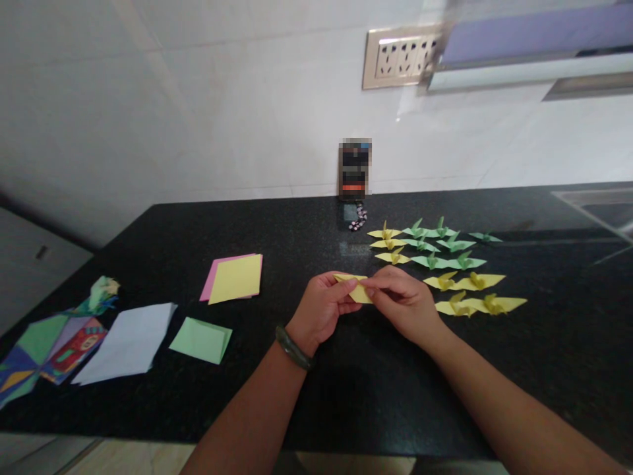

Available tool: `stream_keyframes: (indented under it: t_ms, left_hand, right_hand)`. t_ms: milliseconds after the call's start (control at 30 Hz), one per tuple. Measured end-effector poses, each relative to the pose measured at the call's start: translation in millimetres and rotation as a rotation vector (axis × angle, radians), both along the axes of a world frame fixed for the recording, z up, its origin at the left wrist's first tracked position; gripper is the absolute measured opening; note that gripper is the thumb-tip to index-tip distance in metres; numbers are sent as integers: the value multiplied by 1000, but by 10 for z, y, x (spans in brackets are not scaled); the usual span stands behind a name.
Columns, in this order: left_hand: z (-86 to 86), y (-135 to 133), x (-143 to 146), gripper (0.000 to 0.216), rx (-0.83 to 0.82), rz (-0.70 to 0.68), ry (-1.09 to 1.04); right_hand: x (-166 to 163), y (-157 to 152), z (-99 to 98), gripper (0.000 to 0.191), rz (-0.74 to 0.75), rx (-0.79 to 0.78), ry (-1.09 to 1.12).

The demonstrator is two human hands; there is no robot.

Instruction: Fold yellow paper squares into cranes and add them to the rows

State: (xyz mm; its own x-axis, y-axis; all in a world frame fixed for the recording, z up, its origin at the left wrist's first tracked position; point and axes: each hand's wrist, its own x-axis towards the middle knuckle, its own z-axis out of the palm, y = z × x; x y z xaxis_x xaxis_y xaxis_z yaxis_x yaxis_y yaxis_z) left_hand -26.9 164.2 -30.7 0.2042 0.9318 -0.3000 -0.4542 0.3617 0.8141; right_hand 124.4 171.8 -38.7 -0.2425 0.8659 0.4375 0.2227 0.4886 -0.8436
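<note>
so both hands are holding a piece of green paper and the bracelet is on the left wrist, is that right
Not quite: the paper in the left hand and right hand is yellow, not green, as the head view shows. The bracelet is on the left wrist.

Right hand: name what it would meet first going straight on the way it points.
The folded yellow paper, which the right hand is touching; just beyond it, probably the left hand, though depth is hard to judge.

The left hand and right hand partly hide the folded yellow paper. Pixelation obscures the device at the worktop back edge; a multicoloured sheet near its left front corner is cut off.
</note>
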Motion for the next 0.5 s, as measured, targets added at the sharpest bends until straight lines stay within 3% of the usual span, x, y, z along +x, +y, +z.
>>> stream_keyframes:
  t_ms: [233, 500]
  left_hand:
    - [0, 1, 12, 17, -1, 36, -13]
    - [-1, 1, 35, 19, -48, 85, -22]
  right_hand:
    - [24, 23, -4, 23, 54, 57, -43]
    - [12, 11, 28, 25, 56, -1, -48]
